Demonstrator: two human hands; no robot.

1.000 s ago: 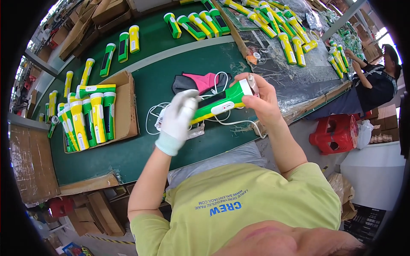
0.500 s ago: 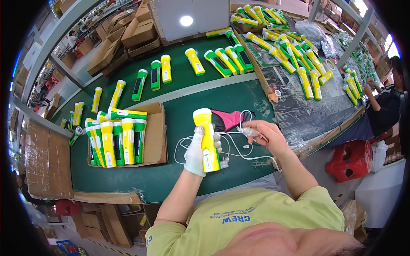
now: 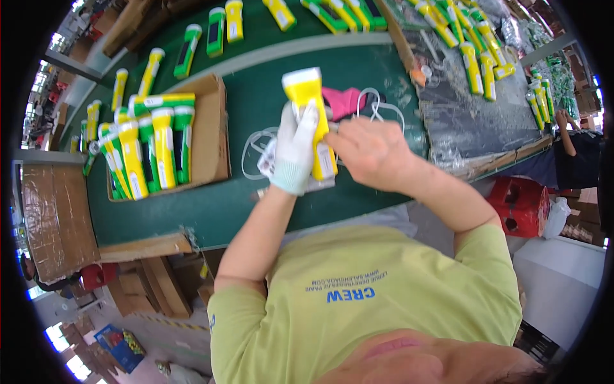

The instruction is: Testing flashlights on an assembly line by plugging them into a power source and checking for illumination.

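My left hand [image 3: 295,144], in a white glove, is wrapped round a yellow flashlight [image 3: 325,160] with a white head, held upright over the bench. My bare right hand [image 3: 374,150] is closed against the flashlight's right side, its fingertips pinched at the body. A white cable [image 3: 372,93] loops up behind that hand; its end is hidden by the fingers. Beyond the flashlight lies a pink and black cloth item [image 3: 342,102]. More white cord coils beside the glove.
A cardboard box [image 3: 214,128] at left holds several yellow and green flashlights [image 3: 164,144]. More stand in a row along the far side of the green bench [image 3: 153,214]. At right, a worn side table [image 3: 448,121] carries others, with a person beyond it. A red crate [image 3: 519,206] stands below.
My right hand, which held the white cable's end apart at right, has come left against the flashlight. The head view has shifted, with the bench now higher in the picture.
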